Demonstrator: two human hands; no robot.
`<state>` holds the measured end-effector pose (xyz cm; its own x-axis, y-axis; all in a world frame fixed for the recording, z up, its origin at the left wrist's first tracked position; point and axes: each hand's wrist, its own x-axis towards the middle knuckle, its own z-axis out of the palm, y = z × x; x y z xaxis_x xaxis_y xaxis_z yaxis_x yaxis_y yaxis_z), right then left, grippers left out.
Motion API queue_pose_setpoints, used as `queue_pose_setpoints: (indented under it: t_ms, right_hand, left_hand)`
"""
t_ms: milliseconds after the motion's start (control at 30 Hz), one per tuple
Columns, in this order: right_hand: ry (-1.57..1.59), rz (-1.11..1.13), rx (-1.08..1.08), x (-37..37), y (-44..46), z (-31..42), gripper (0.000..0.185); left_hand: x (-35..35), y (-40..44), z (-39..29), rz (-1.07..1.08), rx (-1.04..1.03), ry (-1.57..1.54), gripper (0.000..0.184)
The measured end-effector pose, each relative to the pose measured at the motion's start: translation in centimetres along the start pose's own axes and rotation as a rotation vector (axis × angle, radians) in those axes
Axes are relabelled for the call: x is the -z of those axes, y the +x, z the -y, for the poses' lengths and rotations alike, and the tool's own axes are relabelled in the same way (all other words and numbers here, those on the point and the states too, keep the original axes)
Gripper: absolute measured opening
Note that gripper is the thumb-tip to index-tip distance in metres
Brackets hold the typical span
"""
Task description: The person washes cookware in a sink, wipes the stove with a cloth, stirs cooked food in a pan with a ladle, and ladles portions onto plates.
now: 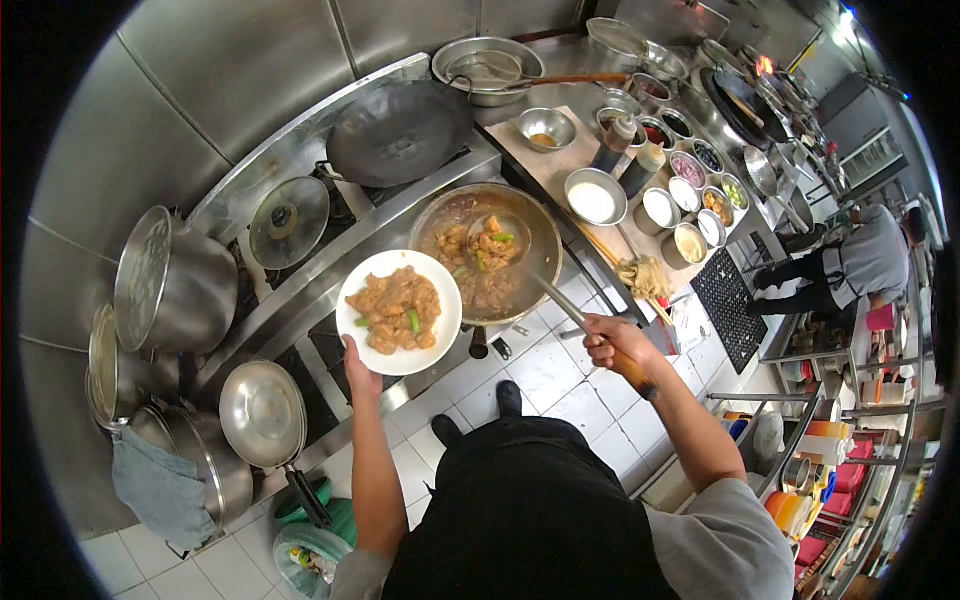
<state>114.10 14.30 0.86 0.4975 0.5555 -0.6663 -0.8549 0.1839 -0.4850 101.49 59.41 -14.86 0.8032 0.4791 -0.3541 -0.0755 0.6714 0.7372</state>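
Observation:
A white plate [352, 328] with browned chunks of food and green pieces [400, 308] on it is held at its lower left edge by my left hand [360, 372]. My right hand [615, 350] is closed round the wooden handle of a ladle [565, 303]. The ladle's bowl holds more of the same food and hangs over a wide pan [545, 235], where brown food and sauce lie. The plate is beside the pan, at its lower left.
A black wok [400, 135], a glass lid [290, 222] and a large pot [175, 285] stand on the stove. A small frying pan [263, 413] is at lower left. Bowls and bottles [613, 145] crowd the right counter. Another person [868, 258] stands far right.

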Motion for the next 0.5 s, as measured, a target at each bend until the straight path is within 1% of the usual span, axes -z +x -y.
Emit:
queue_pose_setpoints:
  t_ms: [67,100,133,167,233,300,333,467,500]
  right_hand:
    - [-0.094,-0.076,0.018,-1.7,-2.5,1.2,0.022]
    - [-0.141,-0.113,0.024,-2.7,-4.0,1.9,0.028]
    - [-0.201,-0.149,0.047,-3.4,-5.2,2.4,0.044]
    - [-0.236,-0.119,0.051,-4.3,-6.5,3.1,0.051]
    - [-0.327,-0.069,0.059,-4.4,-7.9,3.5,0.054]
    - [-0.437,-0.088,0.068,-6.1,-9.4,3.8,0.055]
    - [-0.492,-0.098,0.072,-7.0,-9.9,3.7,0.056]
    - [-0.783,-0.142,0.103,-8.7,-10.2,1.7,0.055]
    - [-0.958,-0.156,0.197,-8.4,-9.9,0.9,0.057]
  left_hand:
    - [-1.3,0.8,0.2,0.033,-0.005,-0.011,0.064]
    - [-0.8,2.0,1.1,0.061,0.015,-0.044,0.063]
    - [-1.0,2.8,1.8,0.059,0.012,-0.057,0.063]
    - [-1.8,3.2,2.3,0.059,0.010,-0.068,0.063]
    - [-4.1,3.4,2.3,0.063,0.026,-0.035,0.064]
    - [-5.6,3.9,2.9,0.107,0.038,-0.037,0.065]
    - [-6.2,4.3,3.2,0.079,0.072,-0.032,0.067]
    - [-9.9,4.2,3.4,0.156,0.078,-0.058,0.067]
    - [-10.7,4.1,3.5,0.160,0.076,-0.053,0.067]
